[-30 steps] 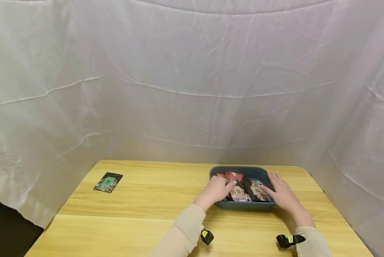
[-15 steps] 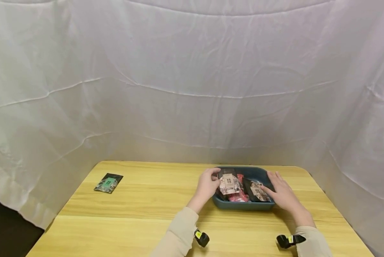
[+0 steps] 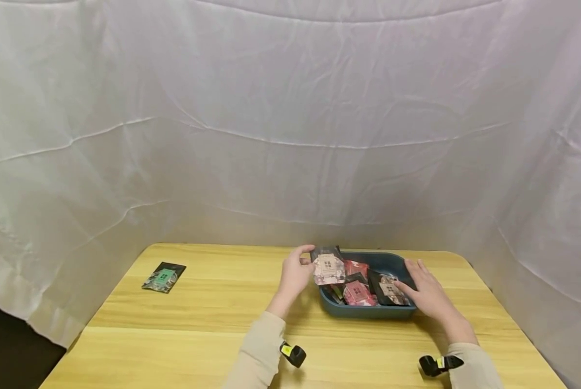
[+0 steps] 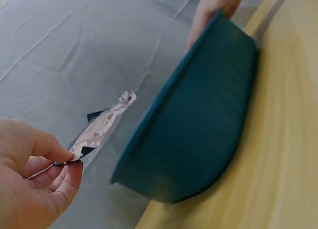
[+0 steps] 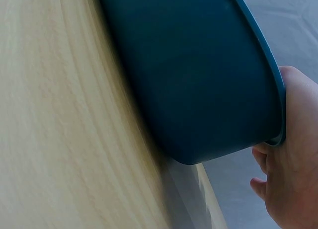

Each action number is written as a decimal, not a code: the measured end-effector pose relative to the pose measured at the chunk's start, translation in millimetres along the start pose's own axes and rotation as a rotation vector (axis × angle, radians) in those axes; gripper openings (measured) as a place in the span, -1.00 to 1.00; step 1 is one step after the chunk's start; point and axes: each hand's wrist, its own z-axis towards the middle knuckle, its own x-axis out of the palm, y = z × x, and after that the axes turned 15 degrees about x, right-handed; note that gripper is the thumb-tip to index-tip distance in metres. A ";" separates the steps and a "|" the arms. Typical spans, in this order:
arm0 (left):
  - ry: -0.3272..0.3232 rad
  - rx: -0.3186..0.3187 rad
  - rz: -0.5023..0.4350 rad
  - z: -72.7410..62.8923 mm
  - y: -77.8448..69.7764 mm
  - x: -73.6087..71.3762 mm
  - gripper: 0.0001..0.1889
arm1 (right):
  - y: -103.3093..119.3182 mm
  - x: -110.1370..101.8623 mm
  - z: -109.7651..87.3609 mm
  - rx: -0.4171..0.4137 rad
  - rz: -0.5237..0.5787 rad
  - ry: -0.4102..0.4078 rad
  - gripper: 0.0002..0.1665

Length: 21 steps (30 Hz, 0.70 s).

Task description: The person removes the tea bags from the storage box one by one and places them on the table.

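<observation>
Head view: a pale-labelled packet (image 3: 327, 269) is pinched by the fingers of the left hand (image 3: 294, 274), raised by the left end of the teal bin (image 3: 363, 312). The bin's rim is gripped by the right hand (image 3: 428, 294), thumb inside. Other packets (image 3: 358, 293) are contained there; a green-labelled packet (image 3: 164, 276) is seen on the counter (image 3: 198, 346), well apart.

Noted on teal tub (image 3: 368, 311) near far edge of tabletop (image 3: 212, 308): smooth plastic, dull sheen. Logged for tabletop: pale wood grain, smooth. Seen on black sachet (image 3: 327, 267) by tub's far left corner: thin, slightly shiny printed film. Recorded for curtain (image 3: 271, 183): creased, satiny cloth.
</observation>
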 end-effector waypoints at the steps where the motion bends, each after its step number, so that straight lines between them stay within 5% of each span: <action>1: -0.008 -0.003 0.002 1.5 0.1 -3.6 -0.49 | 0.1 -0.3 0.4 -0.001 0.000 0.001 -0.02; 21: -0.195 -0.098 0.000 14.8 20.3 -85.4 -0.45 | 2.1 -2.2 -1.3 0.001 -0.003 0.000 -0.05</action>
